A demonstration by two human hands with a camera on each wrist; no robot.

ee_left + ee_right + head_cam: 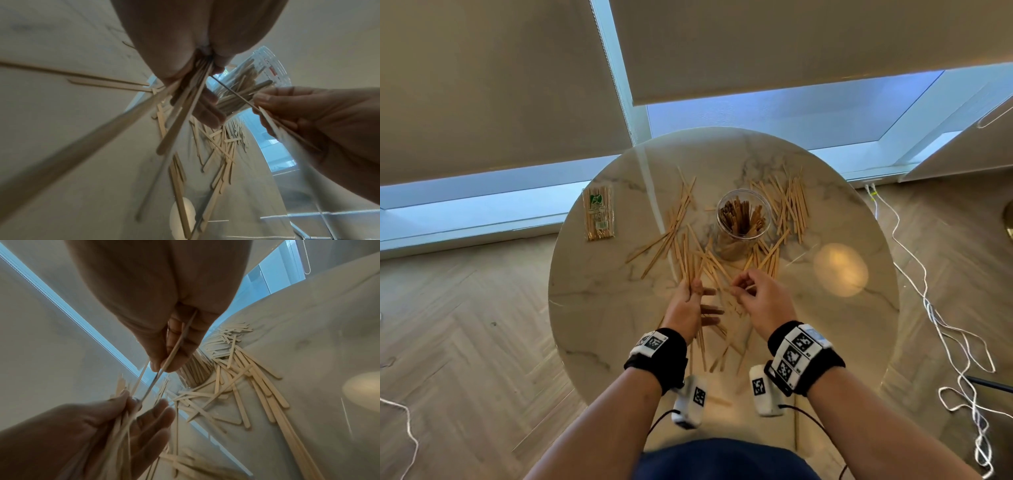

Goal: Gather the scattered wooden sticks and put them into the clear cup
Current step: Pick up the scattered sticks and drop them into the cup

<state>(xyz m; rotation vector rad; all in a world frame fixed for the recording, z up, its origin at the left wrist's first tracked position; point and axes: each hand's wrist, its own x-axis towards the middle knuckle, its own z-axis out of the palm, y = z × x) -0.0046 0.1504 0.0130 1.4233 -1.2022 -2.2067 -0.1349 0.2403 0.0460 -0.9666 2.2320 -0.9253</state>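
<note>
A clear cup (743, 222) with several wooden sticks standing in it sits near the middle of the round marble table (592, 308). Loose wooden sticks (674, 233) lie fanned out around the cup on all sides. Just in front of the cup, my left hand (697, 296) grips a bundle of sticks (185, 104). My right hand (739, 287) is close beside it and pinches a thin stick (174, 350) whose far end reaches the left hand's bundle. In the left wrist view the cup (261, 81) shows behind both hands.
A sealed packet of sticks (598, 213) lies at the table's left edge. More loose sticks (719, 356) lie under my wrists near the front edge. White cables (941, 329) trail over the wooden floor on the right. Window blinds hang beyond the table.
</note>
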